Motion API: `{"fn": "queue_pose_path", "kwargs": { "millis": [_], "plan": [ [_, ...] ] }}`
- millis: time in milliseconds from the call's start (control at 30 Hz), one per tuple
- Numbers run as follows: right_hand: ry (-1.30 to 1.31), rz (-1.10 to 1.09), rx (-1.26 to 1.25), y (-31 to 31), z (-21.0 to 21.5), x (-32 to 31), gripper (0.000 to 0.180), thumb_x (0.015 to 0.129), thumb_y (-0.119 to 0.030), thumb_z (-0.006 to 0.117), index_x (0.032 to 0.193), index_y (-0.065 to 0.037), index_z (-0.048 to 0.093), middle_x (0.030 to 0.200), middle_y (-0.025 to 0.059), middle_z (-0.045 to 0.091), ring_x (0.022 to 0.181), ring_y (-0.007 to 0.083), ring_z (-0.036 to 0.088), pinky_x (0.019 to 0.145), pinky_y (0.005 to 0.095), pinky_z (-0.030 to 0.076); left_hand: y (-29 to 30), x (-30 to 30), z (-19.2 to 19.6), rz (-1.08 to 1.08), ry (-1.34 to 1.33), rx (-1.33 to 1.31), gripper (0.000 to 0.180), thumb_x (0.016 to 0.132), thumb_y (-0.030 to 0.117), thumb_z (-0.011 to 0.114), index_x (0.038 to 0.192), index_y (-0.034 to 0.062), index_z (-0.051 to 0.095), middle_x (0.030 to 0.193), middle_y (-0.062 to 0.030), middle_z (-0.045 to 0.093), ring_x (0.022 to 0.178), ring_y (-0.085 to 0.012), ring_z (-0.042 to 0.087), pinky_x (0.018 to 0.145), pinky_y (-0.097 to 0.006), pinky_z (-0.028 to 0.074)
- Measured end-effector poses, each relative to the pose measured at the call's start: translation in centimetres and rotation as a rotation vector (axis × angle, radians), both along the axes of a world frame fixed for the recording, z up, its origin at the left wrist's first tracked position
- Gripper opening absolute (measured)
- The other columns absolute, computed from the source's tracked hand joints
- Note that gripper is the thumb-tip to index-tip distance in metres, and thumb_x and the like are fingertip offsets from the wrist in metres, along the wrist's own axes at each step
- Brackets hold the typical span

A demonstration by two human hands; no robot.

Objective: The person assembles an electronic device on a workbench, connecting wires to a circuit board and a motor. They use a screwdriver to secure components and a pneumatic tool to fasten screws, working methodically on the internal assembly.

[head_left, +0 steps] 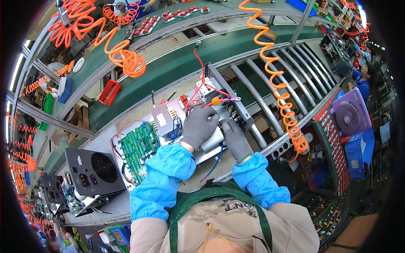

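Note:
Both my hands wear grey gloves and work close together at the black end panel (222, 83) of an open electrical unit. My left hand (199, 128) has its fingers bent and pinched beside the panel's terminals. Just right of it, my right hand (234, 141) is closed, thumb and fingers together near the panel's lower part. Whatever either hand grips is hidden by the gloves. A silvery cylinder (214, 141) shows beneath them, with a blue wire (214, 165) hanging below. Red wires (201, 67) rise behind the panel. Left of my hands are a grey metal box (162, 119) and a green circuit board (136, 148).
Orange coiled hoses (276, 78) hang at the right and upper left. Metal rollers (258, 101) run rightward from the unit. A black panel with a fan (90, 170) stands at the left. Beyond lies a green belt (168, 69) with a red bin (110, 92).

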State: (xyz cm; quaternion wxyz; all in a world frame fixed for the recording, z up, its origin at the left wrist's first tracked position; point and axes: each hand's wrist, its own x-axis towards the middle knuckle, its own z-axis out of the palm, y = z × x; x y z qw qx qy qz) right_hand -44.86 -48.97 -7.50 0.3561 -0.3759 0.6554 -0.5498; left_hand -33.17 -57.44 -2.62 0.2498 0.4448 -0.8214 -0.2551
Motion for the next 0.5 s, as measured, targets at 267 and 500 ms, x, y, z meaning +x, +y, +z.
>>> {"fn": "queue_pose_path", "kwargs": {
  "millis": [267,500],
  "plan": [
    [0.015,0.036,0.107,0.3,0.0,-0.3,0.026,0.091,-0.027,0.053,0.087,-0.002,0.058,0.070,0.0153,0.055,0.062,0.0245,0.055,0.057,0.0370,0.045,0.2,0.0,-0.1,0.001,0.019,0.004,0.020,0.078,0.024,0.064,0.085,0.0056,0.068,0.081,-0.0149,0.059,0.080,-0.0312,0.059,0.069,-0.041,0.047],
    [0.006,0.064,0.146,0.0,0.6,-0.2,0.028,0.091,-0.028,0.053,0.087,-0.001,0.059,0.072,0.0159,0.057,0.058,0.0248,0.055,0.056,0.0374,0.045,0.2,0.1,-0.2,0.008,0.032,-0.024,0.020,0.079,0.025,0.064,0.084,0.0055,0.067,0.080,-0.0147,0.058,0.078,-0.0315,0.059,0.068,-0.041,0.047]
  ]
}}
